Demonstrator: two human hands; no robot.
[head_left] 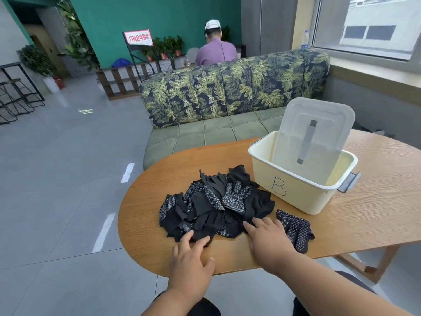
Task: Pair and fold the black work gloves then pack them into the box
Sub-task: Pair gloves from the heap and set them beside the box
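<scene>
A heap of several black work gloves with white grip dots lies on the wooden table. One dotted glove lies apart, flat, to the right of the heap. My left hand reaches with straight fingers to the heap's near left edge, fingertips touching a glove. My right hand lies flat with spread fingers at the heap's near right edge, beside the single glove. The cream box marked "B" stands behind the heap at the right, with its translucent lid propped upright inside.
A leaf-patterned green sofa stands just beyond the table's far edge. A person in a purple shirt sits with their back to me behind it. Grey tiled floor spreads to the left; a window sill runs along the right wall.
</scene>
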